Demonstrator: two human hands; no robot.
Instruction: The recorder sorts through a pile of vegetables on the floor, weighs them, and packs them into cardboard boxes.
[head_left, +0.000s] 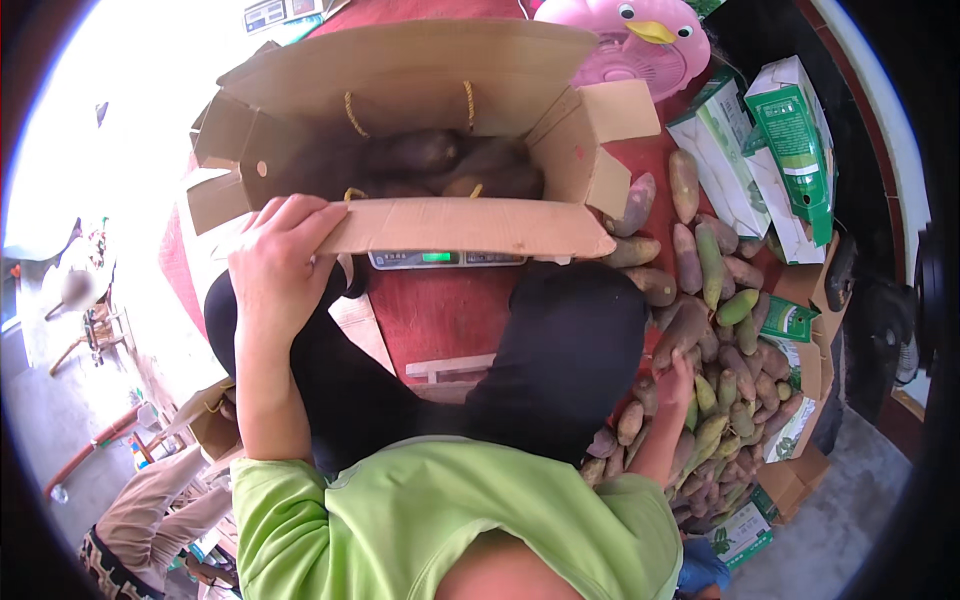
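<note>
A deep brown cardboard box [440, 60] stands with its flaps up in front of me, on a scale [440, 258] whose small display glows green. My left hand [285, 235] is closed over the left end of the near flap [460, 226]. Dark oblong pieces of produce [420, 152] lie inside the box, in shadow. Out to the right, my right hand [674, 378] has its fingers around the lower end of an oblong reddish-brown fruit or root [684, 332]. That piece is at the edge of a big heap of similar reddish and green produce [740, 385].
Green-and-white cartons [790, 150] lean beyond the heap, with opened cardboard [815, 350] along its right side. A pink duck-faced fan [630, 45] stands at the back right of the red surface [430, 320]. Another person's legs [160, 510] show at lower left.
</note>
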